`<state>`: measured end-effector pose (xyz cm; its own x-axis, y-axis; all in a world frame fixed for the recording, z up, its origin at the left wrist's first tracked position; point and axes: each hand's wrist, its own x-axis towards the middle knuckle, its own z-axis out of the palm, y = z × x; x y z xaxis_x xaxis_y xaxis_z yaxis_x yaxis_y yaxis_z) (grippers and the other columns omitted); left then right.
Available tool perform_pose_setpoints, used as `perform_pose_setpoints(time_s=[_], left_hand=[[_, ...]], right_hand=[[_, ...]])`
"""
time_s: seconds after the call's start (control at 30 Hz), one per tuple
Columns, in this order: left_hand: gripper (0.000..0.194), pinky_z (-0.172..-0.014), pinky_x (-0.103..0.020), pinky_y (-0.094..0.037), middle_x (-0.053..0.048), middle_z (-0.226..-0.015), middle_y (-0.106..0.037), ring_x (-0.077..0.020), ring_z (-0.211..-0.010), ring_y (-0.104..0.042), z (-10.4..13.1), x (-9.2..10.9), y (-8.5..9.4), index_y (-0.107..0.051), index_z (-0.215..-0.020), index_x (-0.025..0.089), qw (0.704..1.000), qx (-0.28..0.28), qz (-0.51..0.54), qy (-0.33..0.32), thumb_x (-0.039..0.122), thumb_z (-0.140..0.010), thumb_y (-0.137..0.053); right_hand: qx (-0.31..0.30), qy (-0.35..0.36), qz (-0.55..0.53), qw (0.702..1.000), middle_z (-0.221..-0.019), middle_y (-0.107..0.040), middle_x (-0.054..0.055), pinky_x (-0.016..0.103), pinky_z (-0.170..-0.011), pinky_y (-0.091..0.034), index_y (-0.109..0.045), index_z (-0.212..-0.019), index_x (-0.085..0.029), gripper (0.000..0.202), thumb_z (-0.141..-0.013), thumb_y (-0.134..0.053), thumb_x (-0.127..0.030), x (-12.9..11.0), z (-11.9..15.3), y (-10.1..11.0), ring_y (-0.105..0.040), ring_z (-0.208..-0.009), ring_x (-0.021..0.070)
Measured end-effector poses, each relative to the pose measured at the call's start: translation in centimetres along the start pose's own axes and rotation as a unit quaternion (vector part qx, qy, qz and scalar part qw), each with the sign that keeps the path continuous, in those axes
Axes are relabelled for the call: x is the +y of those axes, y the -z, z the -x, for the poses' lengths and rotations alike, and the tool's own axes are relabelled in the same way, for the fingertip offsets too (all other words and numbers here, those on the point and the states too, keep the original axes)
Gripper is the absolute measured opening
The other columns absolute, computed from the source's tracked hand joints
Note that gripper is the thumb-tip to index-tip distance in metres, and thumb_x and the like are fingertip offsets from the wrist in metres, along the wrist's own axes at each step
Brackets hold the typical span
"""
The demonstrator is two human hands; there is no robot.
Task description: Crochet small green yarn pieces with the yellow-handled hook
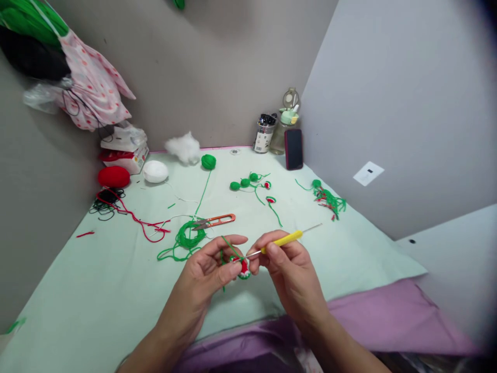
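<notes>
"Since both hands are busy, what could go wrong?"

"Dropped loop, mostly. If the green strand (230,244) slackens near the left index finger, the yellow-handled hook (286,239) could miss it or slide out. Pulling too hard might pucker the crocheted piece (244,269)."

"Anything else?"

"Tangles. Green yarn coil (187,237) lies loose on the counter (349,259), snips (219,220) right against it. A tug could snag there; can't tell whether it feeds the strand."

"Where's the piece?"

"Between the hands, over the counter's near side. Red, white, green; left thumb hides part."

"Pose?"

"Forearms come in from the lower corners, converging. Left hand (212,269) pinches the piece, thumb in front, index stretched out above. Right hand (285,259) grips the yellow handle between thumb and fingers, one metal end angled down-left to the piece, the other sticking out up-right."

"Hook tip caught in a stitch?"

"Can't tell, too small. It's at the piece, by the left thumb."
</notes>
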<state>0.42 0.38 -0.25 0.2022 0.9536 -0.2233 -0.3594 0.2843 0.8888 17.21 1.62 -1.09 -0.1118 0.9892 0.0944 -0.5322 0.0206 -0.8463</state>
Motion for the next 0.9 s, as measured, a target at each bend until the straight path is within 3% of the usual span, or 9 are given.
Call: perform_pose_setpoints(time_s=[0.17, 0.4, 0.67, 0.9], left_hand=[[0.04, -0.067, -0.025, -0.042, 0.0, -0.082, -0.067, -0.0135, -0.073, -0.052, 0.3, 0.5, -0.7, -0.083, -0.115, 0.026, 1.0, 0.016, 0.02, -0.003, 0.035, -0.076, -0.092], [0.024, -0.069, -0.025, -0.046, -0.001, -0.088, -0.069, -0.0145, -0.076, -0.056, 0.4, 0.3, -0.3, -0.086, -0.102, 0.028, 0.999, 0.023, 0.004, -0.024, 0.035, -0.08, -0.088], [0.008, -0.073, -0.025, -0.045, 0.001, -0.08, -0.07, -0.0145, -0.076, -0.058, -0.3, 0.4, 1.2, -0.078, -0.085, 0.025, 0.987, -0.073, -0.115, -0.081, 0.03, -0.09, -0.081], [0.006, -0.077, -0.031, -0.044, 0.0, -0.083, -0.072, -0.0189, -0.081, -0.06, -0.1, 1.5, 1.0, -0.074, -0.085, 0.024, 0.969, -0.117, -0.214, -0.043, 0.027, -0.089, -0.077]], right_hand=[[0.011, -0.02, -0.012, 1.0, -0.067, -0.075, 0.0, 0.019, -0.061, -0.056, -0.081, -0.085, -0.022, 0.022, -0.086, -0.086, -0.043, 0.0, -0.1, 0.0, -0.07, -0.056, 0.0096], [0.02, -0.031, -0.011, 0.999, -0.067, -0.076, 0.001, 0.019, -0.059, -0.057, -0.079, -0.082, -0.02, 0.027, -0.084, -0.087, -0.046, -0.2, -0.3, 0.2, -0.071, -0.055, 0.0102], [-0.007, -0.053, -0.012, 0.998, -0.067, -0.076, 0.001, 0.022, -0.06, -0.057, -0.075, -0.081, -0.018, 0.031, -0.087, -0.084, -0.048, -0.6, -0.5, 0.4, -0.07, -0.055, 0.0116], [-0.044, -0.09, 0.006, 0.995, -0.063, -0.073, 0.001, 0.022, -0.057, -0.056, -0.072, -0.078, -0.017, 0.038, -0.087, -0.083, -0.052, -1.2, -0.6, 0.7, -0.067, -0.052, 0.0115]])
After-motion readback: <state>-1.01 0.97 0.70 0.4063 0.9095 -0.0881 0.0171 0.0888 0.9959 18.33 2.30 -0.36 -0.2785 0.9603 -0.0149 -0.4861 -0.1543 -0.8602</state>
